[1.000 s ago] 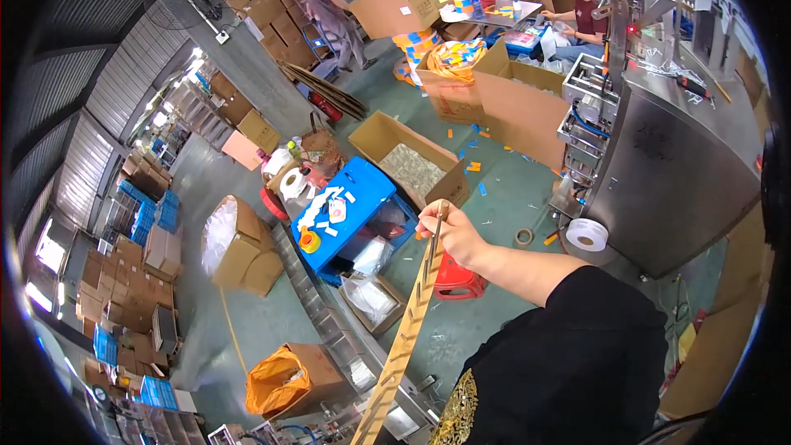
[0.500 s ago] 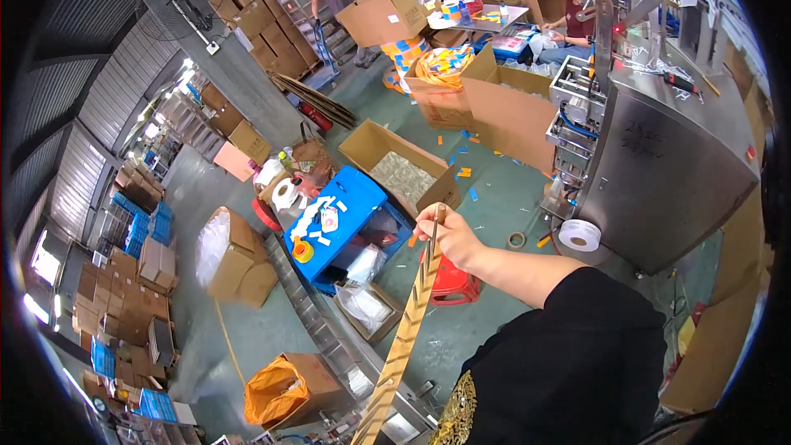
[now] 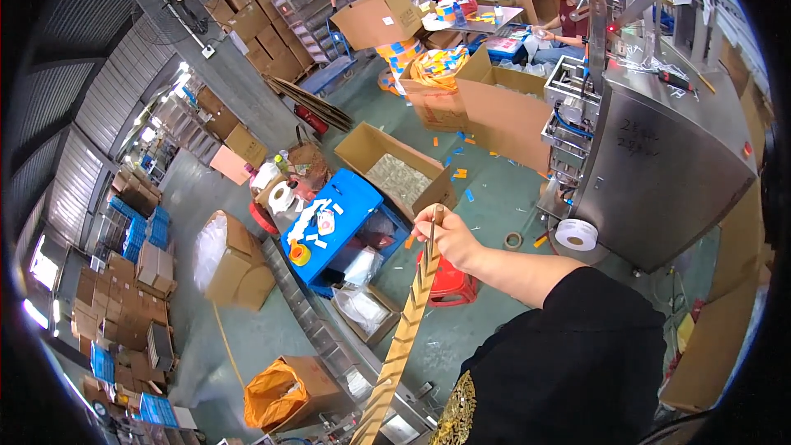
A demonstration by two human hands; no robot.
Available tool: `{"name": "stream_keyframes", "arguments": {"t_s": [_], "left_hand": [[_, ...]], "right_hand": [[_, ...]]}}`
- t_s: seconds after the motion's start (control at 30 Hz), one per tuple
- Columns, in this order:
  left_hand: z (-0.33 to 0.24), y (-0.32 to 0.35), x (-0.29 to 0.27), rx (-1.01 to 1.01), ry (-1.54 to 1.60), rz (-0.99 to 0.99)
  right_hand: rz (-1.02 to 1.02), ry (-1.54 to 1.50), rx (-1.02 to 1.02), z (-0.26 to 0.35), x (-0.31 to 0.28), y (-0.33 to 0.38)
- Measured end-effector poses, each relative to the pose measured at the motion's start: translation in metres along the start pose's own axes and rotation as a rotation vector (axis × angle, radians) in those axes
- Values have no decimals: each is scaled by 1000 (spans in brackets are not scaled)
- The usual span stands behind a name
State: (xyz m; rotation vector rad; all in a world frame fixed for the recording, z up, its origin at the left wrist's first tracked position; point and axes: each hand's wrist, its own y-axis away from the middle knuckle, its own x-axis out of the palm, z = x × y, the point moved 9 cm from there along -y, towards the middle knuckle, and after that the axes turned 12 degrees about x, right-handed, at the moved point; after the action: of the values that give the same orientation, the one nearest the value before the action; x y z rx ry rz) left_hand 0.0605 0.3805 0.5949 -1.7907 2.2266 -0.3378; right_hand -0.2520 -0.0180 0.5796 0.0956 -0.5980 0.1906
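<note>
My right hand (image 3: 449, 237) is closed around the far end of a long, narrow light-brown strip (image 3: 401, 344), with the arm in a black sleeve reaching in from the right. A row of dark, thin slanted marks or pegs runs along the strip; I cannot tell which. From my hand the strip slopes down toward the lower edge, where its near end leaves the picture. Just beyond my fingers stands an open cardboard box (image 3: 437, 189) with pale contents. Below the hand, partly hidden by it, is a red plastic stool (image 3: 453, 282). My left hand does not show.
A narrow metal conveyor (image 3: 317, 325) runs along the left of the strip. Beside it are a blue-topped table (image 3: 356, 189) with tape and paper, and a box lined with an orange bag (image 3: 272, 400). A large steel machine (image 3: 659, 165) stands right. Several people work farther back.
The strip has turned slightly in my right hand, so its dark marks show at a different slant. The view has shifted a little. In the background, a standing person has straightened up.
</note>
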Motion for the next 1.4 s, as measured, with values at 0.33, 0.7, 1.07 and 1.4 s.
{"name": "stream_keyframes", "arguments": {"t_s": [0.33, 0.7, 1.07, 1.4], "left_hand": [[-10, 7, -5, -17, -18, 5], [-15, 27, -21, -58, -67, -33], [69, 38, -41, -183, 71, 6], [75, 52, -29, -297, 113, 51]], "right_hand": [[3, 21, 7, 2, -2, 4], [98, 256, 56, -7, -6, 0], [494, 601, 475, -12, -17, 17], [548, 678, 666, -23, -24, 23]]}}
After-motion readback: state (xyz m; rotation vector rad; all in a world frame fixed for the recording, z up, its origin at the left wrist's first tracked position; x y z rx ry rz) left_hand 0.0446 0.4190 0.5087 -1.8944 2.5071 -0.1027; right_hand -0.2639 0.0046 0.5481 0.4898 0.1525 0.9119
